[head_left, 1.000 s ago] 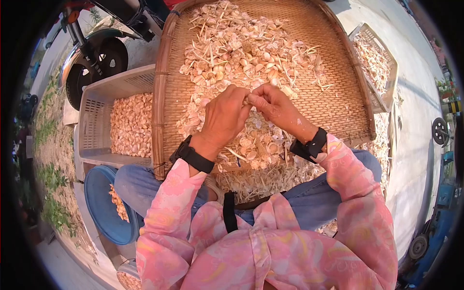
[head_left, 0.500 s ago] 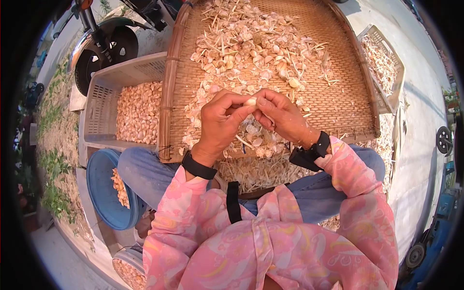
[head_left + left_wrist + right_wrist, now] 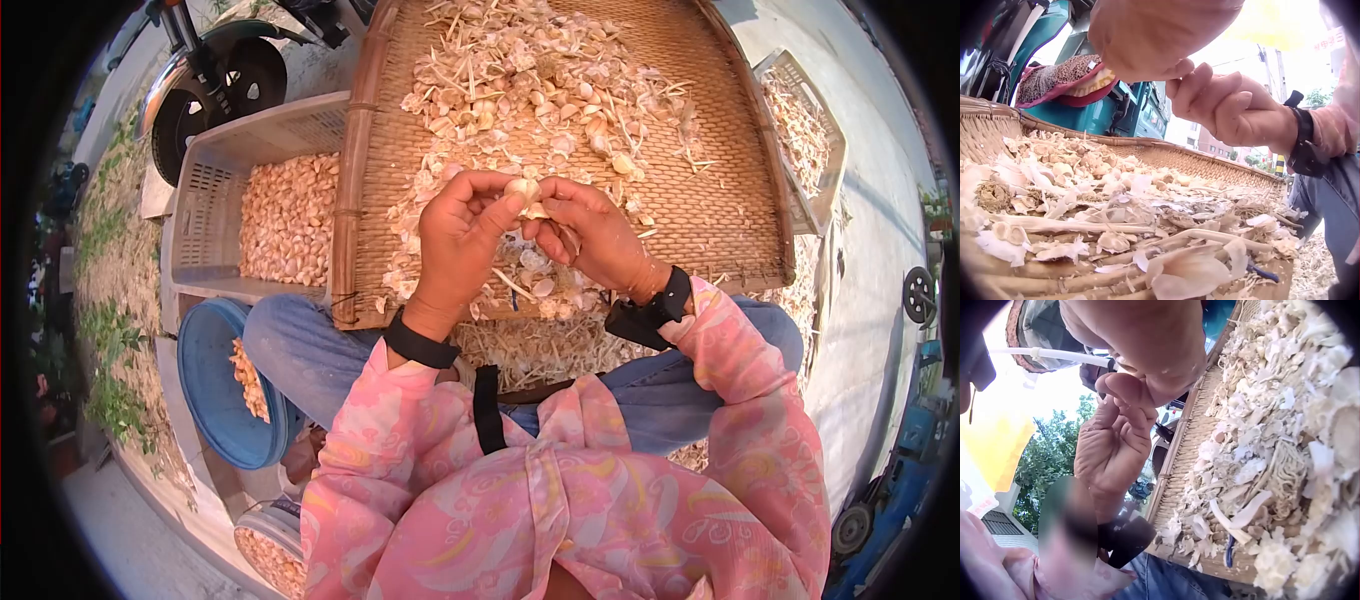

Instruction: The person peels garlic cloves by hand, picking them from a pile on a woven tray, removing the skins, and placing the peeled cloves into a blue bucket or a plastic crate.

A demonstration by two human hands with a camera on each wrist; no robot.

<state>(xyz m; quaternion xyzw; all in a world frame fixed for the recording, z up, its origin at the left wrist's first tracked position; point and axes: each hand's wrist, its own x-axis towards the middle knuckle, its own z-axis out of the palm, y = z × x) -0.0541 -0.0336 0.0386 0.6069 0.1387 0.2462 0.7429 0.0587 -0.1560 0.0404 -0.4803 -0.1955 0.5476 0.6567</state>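
Garlic clove (image 3: 522, 188) is pinched between the left hand's (image 3: 458, 240) thumb and finger, the right hand (image 3: 603, 240) pinching its near right edge, above the woven tray's (image 3: 725, 215) near half; probably light, firm, slippery when bare, best gripped by its sides.

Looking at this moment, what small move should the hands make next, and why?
Probably the right hand should draw the pale flap away from the garlic clove. The left hand pinches the clove, the right fingertips pinch what looks like papery skin beside it, and loose skins lie on the woven tray below.
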